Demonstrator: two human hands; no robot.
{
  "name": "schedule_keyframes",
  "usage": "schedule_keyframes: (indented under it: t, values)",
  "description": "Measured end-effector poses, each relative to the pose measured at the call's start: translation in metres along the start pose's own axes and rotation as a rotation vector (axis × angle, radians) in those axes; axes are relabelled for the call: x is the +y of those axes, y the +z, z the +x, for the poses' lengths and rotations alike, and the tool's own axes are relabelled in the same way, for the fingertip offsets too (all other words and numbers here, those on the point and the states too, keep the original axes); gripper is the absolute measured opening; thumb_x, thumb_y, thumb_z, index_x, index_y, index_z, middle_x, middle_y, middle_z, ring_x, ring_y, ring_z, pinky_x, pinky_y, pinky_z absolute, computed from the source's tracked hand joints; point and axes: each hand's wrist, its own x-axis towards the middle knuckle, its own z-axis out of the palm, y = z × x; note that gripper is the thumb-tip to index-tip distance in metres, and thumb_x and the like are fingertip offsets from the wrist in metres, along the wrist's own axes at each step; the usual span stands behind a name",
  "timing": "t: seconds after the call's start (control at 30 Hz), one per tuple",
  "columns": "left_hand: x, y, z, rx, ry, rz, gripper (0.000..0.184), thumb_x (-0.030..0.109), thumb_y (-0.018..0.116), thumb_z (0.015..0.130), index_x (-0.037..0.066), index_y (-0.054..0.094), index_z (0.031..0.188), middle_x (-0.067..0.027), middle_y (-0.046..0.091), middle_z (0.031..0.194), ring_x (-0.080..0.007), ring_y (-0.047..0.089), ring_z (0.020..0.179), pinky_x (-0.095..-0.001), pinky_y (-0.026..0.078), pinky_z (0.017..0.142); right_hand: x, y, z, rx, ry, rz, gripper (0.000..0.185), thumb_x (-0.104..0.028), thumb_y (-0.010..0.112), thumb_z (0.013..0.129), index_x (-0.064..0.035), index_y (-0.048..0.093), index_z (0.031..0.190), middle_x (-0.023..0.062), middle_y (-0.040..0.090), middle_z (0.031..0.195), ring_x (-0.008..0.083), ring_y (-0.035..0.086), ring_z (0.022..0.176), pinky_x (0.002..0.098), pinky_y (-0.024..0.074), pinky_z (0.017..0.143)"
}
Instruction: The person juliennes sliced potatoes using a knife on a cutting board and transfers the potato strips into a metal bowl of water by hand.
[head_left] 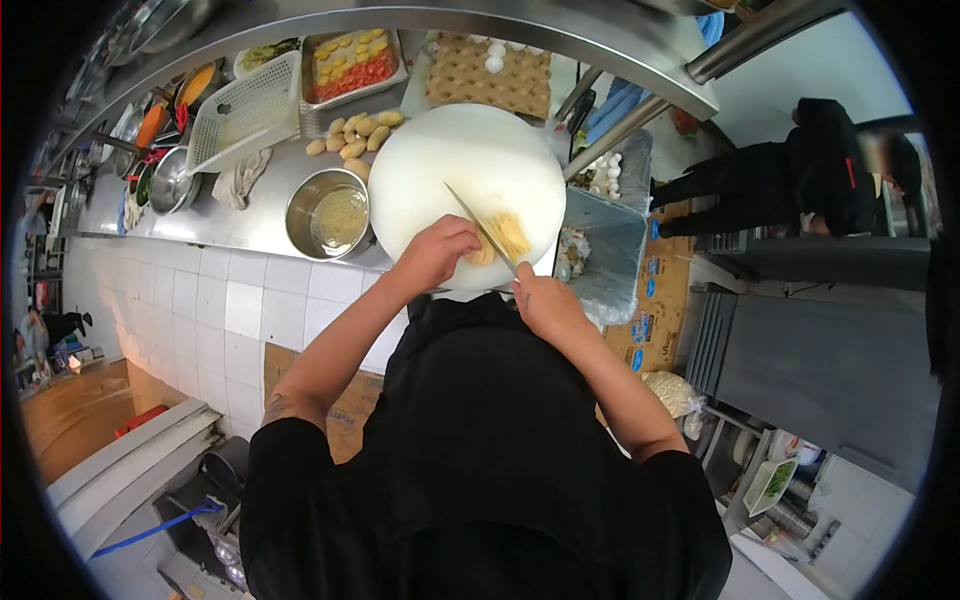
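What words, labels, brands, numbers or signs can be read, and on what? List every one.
None can be read for certain.
Left cardboard: dark printed letters, too blurred.
Right cardboard: blue printing, too small and blurred.
Co-worker's top: small red mark, too small to tell if it is text.

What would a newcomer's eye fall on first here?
Probably the big white board at centre, where the right hand grips a knife and the left hand is beside the yellow food. Beyond it is an egg tray with a few white eggs. Left of that tray, a metal pan holds bright red and yellow pieces.
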Motion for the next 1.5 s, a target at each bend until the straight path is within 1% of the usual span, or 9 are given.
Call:
schedule_keyframes:
  t: [0.13, 0.83, 0.93, 1.17, 1.23, 1.3, 1.33, 1.4, 1.5]
  values:
    - [0.001, -0.003, 0.002, -0.051, -0.004, 0.026, 0.015, -0.001, 0.072, 0.092, 0.005, 0.074, 0.104, -0.0078, 0.073, 0.117, -0.0318, 0.068, 0.113, -0.0407, 0.057, 0.096, -0.021, -0.039, -0.021, -0.086, 0.022, -0.047, 0.022, -0.021, 0.054, 0.111, 0.0015, 0.053, 0.113, 0.0272, 0.075, 0.083, 0.0487, 0.075, 0.081, 0.0619, 0.0571, 0.073]
    - [-0.005, 0.006, -0.003, -0.019, -0.037, 0.029, 0.012, 0.002, 0.073, 0.092, 0.006, 0.074, 0.103, -0.0079, 0.073, 0.117, -0.0324, 0.067, 0.115, -0.041, 0.057, 0.097, -0.018, -0.033, -0.004, -0.133, 0.064, 0.006, 0.025, -0.024, 0.055, 0.111, 0.0, 0.055, 0.117, 0.029, 0.076, 0.088, 0.0507, 0.075, 0.089, 0.0633, 0.0562, 0.08]
    - [-0.005, 0.006, -0.002, -0.004, -0.046, 0.031, 0.013, 0.001, 0.073, 0.092, 0.006, 0.074, 0.103, -0.0082, 0.073, 0.117, -0.033, 0.067, 0.115, -0.0412, 0.057, 0.096, -0.003, 0.006, 0.015, -0.112, 0.074, 0.022, 0.025, -0.025, 0.056, 0.111, -0.0005, 0.056, 0.117, 0.0279, 0.076, 0.089, 0.0507, 0.075, 0.089, 0.0632, 0.0564, 0.081]
    - [-0.004, 0.004, -0.003, -0.016, -0.042, 0.016, 0.02, -0.004, 0.071, 0.088, 0.006, 0.075, 0.106, -0.0097, 0.072, 0.117, -0.0339, 0.067, 0.115, -0.0429, 0.057, 0.097, 0.015, -0.032, 0.02, -0.102, 0.083, 0.094, 0.029, -0.031, 0.059, 0.111, -0.002, 0.056, 0.115, 0.0278, 0.075, 0.092, 0.0519, 0.073, 0.092, 0.0622, 0.0554, 0.082]
    - [0.0, 0.001, -0.002, -0.022, -0.043, 0.007, 0.023, -0.005, 0.071, 0.088, 0.007, 0.076, 0.106, -0.0106, 0.072, 0.118, -0.0345, 0.067, 0.115, -0.0434, 0.057, 0.097, 0.006, -0.052, 0.013, -0.126, 0.14, 0.151, 0.03, -0.031, 0.059, 0.112, -0.0021, 0.055, 0.114, 0.0283, 0.074, 0.09, 0.052, 0.072, 0.09, 0.0617, 0.0543, 0.08]
    - [0.007, 0.001, -0.002, -0.047, -0.028, 0.055, 0.026, -0.006, 0.069, 0.087, 0.007, 0.076, 0.108, -0.0121, 0.07, 0.119, -0.0355, 0.066, 0.115, -0.0444, 0.056, 0.098, 0.004, -0.056, 0.008, -0.092, 0.139, 0.218, 0.029, -0.031, 0.055, 0.115, -0.0028, 0.051, 0.111, 0.0243, 0.068, 0.08, 0.0482, 0.069, 0.074, 0.0566, 0.0555, 0.063]
    - [0.01, 0.0, -0.001, -0.054, -0.026, 0.055, 0.026, -0.006, 0.069, 0.087, 0.007, 0.076, 0.108, -0.0121, 0.07, 0.119, -0.0355, 0.066, 0.115, -0.0444, 0.056, 0.098, 0.005, -0.054, 0.007, -0.09, 0.142, 0.223, 0.029, -0.031, 0.055, 0.115, -0.0028, 0.051, 0.111, 0.0243, 0.068, 0.08, 0.0482, 0.069, 0.074, 0.0566, 0.0555, 0.063]
    - [0.016, -0.001, 0.002, -0.056, -0.042, 0.1, 0.027, -0.008, 0.068, 0.086, 0.007, 0.076, 0.108, -0.0125, 0.068, 0.12, -0.0355, 0.065, 0.115, -0.0446, 0.056, 0.098, 0.006, -0.049, 0.005, -0.059, 0.153, 0.218, 0.03, -0.032, 0.06, 0.113, -0.0023, 0.054, 0.113, 0.0269, 0.072, 0.085, 0.0523, 0.07, 0.086, 0.0623, 0.0532, 0.078]
    - [0.016, -0.001, 0.0, -0.002, -0.052, 0.064, 0.027, -0.008, 0.068, 0.086, 0.007, 0.075, 0.107, -0.0128, 0.068, 0.12, -0.0355, 0.065, 0.115, -0.0443, 0.056, 0.099, 0.013, -0.033, 0.005, 0.005, 0.084, 0.164, 0.03, -0.032, 0.059, 0.113, -0.0026, 0.054, 0.114, 0.0269, 0.073, 0.085, 0.0524, 0.071, 0.086, 0.0627, 0.0536, 0.079]
